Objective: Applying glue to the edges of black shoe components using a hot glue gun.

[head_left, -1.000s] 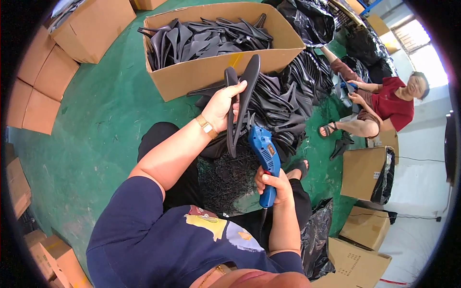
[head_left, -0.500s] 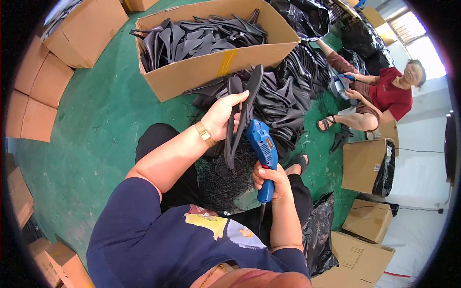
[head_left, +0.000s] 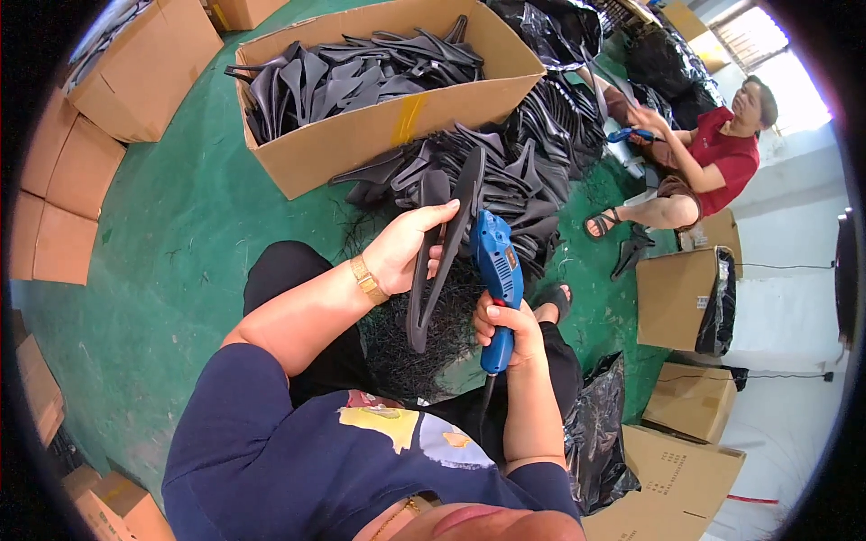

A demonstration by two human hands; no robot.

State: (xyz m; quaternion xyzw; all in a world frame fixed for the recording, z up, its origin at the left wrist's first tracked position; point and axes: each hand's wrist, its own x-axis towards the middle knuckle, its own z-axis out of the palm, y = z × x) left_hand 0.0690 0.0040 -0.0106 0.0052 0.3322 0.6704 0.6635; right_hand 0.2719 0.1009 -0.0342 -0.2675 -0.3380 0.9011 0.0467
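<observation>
One big cardboard box (head_left: 352,140), holding black pieces (head_left: 365,83), stands at eleven o'clock and one pile (head_left: 528,167) of them at one o'clock, both too jumbled to count. One forked black piece (head_left: 468,185) is mid-view, the left hand (head_left: 399,251) curled round it with thumb on top; at four o'clock from it the right hand (head_left: 517,329) wraps one blue cutter (head_left: 498,261), its head touching or just beside the edge. The step looks like trimming; the next move likely calls for a steady pass along that edge.

Navy short-sleeved shirt (head_left: 244,433), gold-toned wristwatch (head_left: 366,280), black trousers (head_left: 283,269).
</observation>
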